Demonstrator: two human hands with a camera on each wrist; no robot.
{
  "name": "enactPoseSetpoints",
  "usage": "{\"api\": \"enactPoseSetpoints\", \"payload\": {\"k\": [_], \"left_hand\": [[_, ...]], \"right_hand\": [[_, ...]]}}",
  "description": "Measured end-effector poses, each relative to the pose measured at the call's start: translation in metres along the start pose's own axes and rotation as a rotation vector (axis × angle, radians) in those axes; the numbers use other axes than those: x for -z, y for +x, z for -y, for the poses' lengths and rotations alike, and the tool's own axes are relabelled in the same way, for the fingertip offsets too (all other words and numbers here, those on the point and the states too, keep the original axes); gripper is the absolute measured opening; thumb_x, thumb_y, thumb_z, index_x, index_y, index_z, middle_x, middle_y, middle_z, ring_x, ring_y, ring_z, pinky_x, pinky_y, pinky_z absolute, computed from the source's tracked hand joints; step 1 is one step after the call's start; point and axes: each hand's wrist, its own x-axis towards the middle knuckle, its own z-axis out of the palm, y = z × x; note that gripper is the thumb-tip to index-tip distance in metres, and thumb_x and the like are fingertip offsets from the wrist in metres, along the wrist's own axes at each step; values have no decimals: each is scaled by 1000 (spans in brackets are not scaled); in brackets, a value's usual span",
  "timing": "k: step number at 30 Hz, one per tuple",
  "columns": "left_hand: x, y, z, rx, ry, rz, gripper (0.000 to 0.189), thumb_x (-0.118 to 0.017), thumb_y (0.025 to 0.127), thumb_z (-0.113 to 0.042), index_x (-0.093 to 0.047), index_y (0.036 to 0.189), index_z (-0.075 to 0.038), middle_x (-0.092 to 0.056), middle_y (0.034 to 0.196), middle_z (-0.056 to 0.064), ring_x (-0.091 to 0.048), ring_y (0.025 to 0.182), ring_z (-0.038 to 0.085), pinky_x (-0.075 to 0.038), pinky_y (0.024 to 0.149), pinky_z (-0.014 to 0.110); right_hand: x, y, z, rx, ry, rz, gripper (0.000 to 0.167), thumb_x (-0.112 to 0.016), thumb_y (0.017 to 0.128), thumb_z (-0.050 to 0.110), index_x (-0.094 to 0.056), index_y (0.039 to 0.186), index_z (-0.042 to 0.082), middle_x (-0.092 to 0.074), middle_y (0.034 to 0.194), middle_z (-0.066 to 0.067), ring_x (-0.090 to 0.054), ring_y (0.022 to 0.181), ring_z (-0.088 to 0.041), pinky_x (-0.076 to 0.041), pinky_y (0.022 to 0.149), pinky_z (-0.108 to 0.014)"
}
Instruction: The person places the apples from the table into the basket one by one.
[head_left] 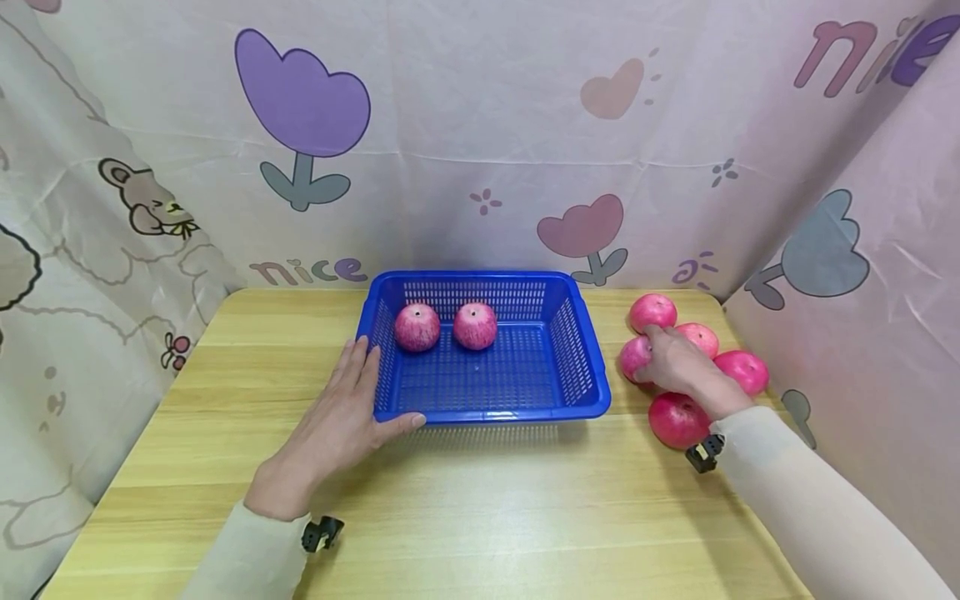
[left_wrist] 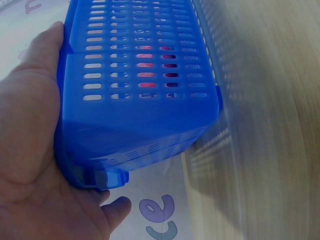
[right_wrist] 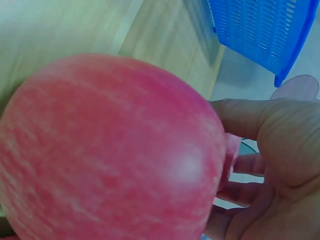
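Observation:
A blue plastic basket [head_left: 480, 415] with slotted walls stands on the table. Inside, two red-pink streaked apples [head_left: 417, 327] sit side by side toward the back left. My left hand [head_left: 337, 425] rests at the basket's front left corner, fingers straight along the left rim and thumb on the front rim. To the right of the basket, my right hand [head_left: 686, 367] grips the leftmost apple [head_left: 634, 360] of a loose group, partly covering it. In the right wrist view, a nearer apple [right_wrist: 110, 150] fills much of the picture and hides part of the gripped one.
Around my right hand lie several more apples: one behind [head_left: 652, 312], one redder in front [head_left: 678, 421], others to the right [head_left: 742, 372]. The wooden table [head_left: 480, 508] ends at a printed cloth [head_left: 465, 125] at the back. Cloth hangs at both sides too.

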Motion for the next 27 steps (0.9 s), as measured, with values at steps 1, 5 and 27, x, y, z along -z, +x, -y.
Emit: {"api": "enactPoseSetpoints", "payload": {"k": [1, 5, 27], "left_hand": [[0, 0, 0, 2, 0, 3, 134, -50, 83, -93, -4, 168, 1, 11, 177, 20, 8, 164, 40, -14, 128, 65], [0, 1, 0, 8, 5, 8, 135, -51, 83, -92, -4, 168, 1, 12, 177, 19, 9, 164, 39, -14, 129, 64], [2, 0, -1, 0, 10, 7, 135, -50, 83, -93, -6, 168, 2, 10, 176, 22, 7, 164, 42, -15, 127, 67]], "right_hand": [[0, 0, 0, 3, -5, -6, 94, -81, 93, 28, -25, 161, -6, -43, 146, -38, -49, 128, -53, -46, 105, -76], [4, -1, 0, -9, 3, -27, 98, -79, 93, 37, -22, 160, -7, -34, 149, -43, -52, 124, -56, -48, 100, -77], [72, -23, 70, 134, 23, -218, 88, -74, 92, 48, -38, 153, -4, -45, 138, -33, -54, 116, -49, -55, 92, -68]]}}
